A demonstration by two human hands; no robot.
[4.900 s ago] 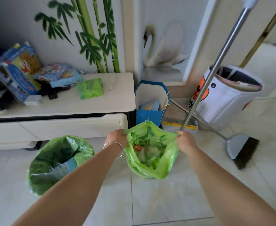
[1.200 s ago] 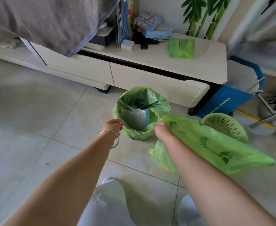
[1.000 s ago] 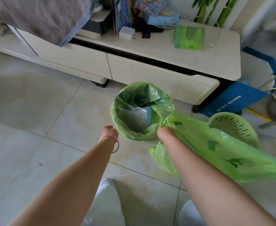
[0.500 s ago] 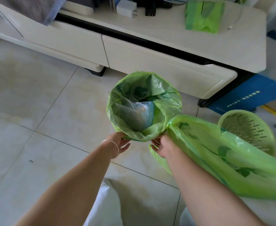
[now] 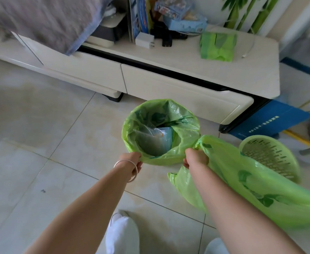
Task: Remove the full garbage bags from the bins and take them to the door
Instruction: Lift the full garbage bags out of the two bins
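The green garbage bag (image 5: 161, 129) lining the floor bin by the TV cabinet (image 5: 187, 74) is pinched at its near rim by both the left hand (image 5: 134, 161) and right hand (image 5: 196, 158), the right also clutching an already removed bag (image 5: 260, 186).

Lined bin (image 5: 160, 132) left; basket (image 5: 271, 158) right.

floor (image 5: 40, 143) — lined bin (image 5: 160, 132), empty basket (image 5: 271, 158) | cabinet top (image 5: 242, 74) — folded green bags (image 5: 217, 45)
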